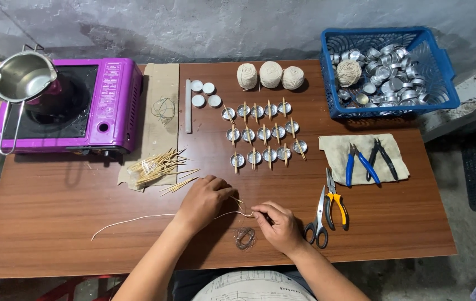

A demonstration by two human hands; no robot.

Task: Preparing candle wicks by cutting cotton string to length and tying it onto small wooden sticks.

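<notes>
My left hand (pixel 204 202) rests on the wooden table (pixel 59 223), fingers pinched on a length of white wick string (pixel 132 220) that trails off to the left. My right hand (pixel 278 226) pinches the same string at its curled right end, just right of the left hand. A small coil of thin dark wire (pixel 244 238) lies on the table between my wrists. Beyond the hands stand rows of small metal cups (pixel 264 134), each with a wooden stick laid across it.
Scissors (pixel 318 218), yellow-handled pliers (pixel 335 205), and blue and black pliers on a cloth (pixel 335 146) lie to the right. A pile of sticks (pixel 157 167), string balls (pixel 271 74), a blue basket of cups (pixel 441 72), and a purple stove (pixel 110 95) with a metal pot (pixel 22 77) surround them.
</notes>
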